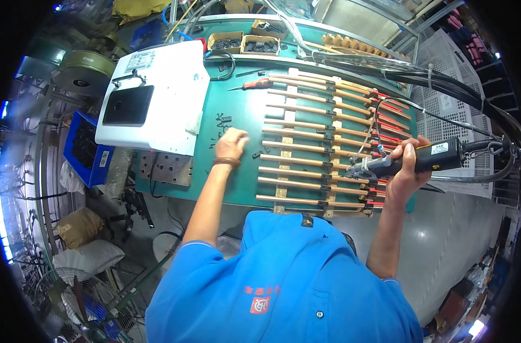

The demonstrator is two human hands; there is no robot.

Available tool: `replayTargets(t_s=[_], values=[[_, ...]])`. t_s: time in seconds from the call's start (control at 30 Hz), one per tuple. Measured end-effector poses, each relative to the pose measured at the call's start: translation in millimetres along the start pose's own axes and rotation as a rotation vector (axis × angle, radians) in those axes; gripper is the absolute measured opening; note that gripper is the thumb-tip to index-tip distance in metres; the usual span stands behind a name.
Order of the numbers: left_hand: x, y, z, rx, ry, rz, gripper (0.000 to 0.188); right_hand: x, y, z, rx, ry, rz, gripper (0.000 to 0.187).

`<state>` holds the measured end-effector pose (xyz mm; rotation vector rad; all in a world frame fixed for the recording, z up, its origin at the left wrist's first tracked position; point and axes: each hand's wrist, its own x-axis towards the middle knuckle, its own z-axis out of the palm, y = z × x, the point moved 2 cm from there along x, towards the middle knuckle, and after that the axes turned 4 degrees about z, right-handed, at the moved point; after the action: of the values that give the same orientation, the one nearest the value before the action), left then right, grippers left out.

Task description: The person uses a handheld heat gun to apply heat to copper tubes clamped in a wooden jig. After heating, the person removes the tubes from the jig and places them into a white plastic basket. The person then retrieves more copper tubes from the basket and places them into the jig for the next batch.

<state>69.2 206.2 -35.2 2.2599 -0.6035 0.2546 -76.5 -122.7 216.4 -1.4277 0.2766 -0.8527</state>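
Firmly gripped in a worker's right hand [406, 171], a black handheld tool [440, 156] extends from the right edge of a green table [214, 191], its metal head reaching leftward over copper-coloured rods [300, 161]; contact cannot be told. The rods run in rows from the far edge to the near one. The left hand [230, 147], fingers curled, is left of the rods, just beside small black pieces [226, 119]; whether it holds anything cannot be told.
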Motion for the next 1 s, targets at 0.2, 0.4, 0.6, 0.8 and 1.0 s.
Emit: replayTargets(t_s=[0.2, 0.4, 0.6, 0.8, 1.0], values=[[-13, 23, 34, 0.174, -0.486, -0.045, 0.018, 1, 5, -4, 0.019, 0.033, -0.013, 0.03], [-25, 11, 21, -0.021, -0.168, -0.272, 0.023, -3, 0, 0, 0.015, 0.012, 0.002, 0.031], [-44, 8, -9, 0.046, -0.154, -0.362, 0.023, -10, -1, 3, 0.06, -0.029, 0.014, 0.028], [-63, 18, -12, 0.249, -0.265, -0.409, 0.023, -14, 11, 5, 0.098, -0.05, 0.042, 0.028], [-44, 82, -12, 0.084, -0.01, -0.027, 0.023, -16, 17, 4, 0.091, -0.062, 0.048, 0.027]])
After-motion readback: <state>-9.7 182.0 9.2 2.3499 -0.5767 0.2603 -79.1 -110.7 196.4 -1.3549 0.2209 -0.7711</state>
